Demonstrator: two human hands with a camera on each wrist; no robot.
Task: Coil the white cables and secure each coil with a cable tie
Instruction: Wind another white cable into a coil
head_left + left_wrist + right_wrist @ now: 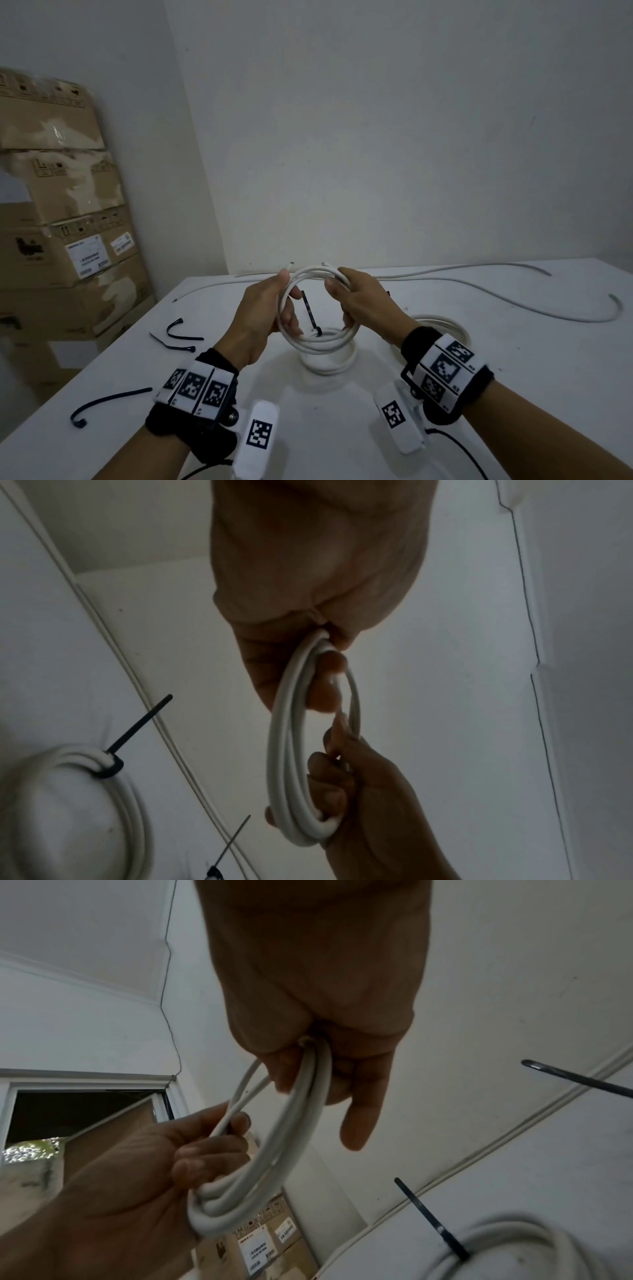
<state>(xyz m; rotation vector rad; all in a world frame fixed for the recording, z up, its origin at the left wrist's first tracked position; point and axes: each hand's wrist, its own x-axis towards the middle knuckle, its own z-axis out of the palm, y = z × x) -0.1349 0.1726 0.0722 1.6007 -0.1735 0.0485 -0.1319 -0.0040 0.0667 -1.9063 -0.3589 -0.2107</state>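
I hold a white cable coil [310, 271] of several loops upright above the white table [342, 428]. My left hand [287, 301] grips its left side, thumb on top. My right hand [339, 301] grips its right side, fingers curled through the ring. In the left wrist view my left hand [329, 669] closes on the coil [284, 750]; the right wrist view shows my right hand [318, 1069] doing likewise on the coil [294, 1137]. Directly below lies a tied coil [330, 369] with a black cable tie [310, 315] sticking up. No tie shows on the held coil.
Three loose black cable ties [178, 332] [173, 346] [106, 401] lie on the table's left part. Another white coil [442, 322] sits behind my right wrist. Loose white cables [479, 291] run along the back edge. Cardboard boxes [61, 240] are stacked to the left.
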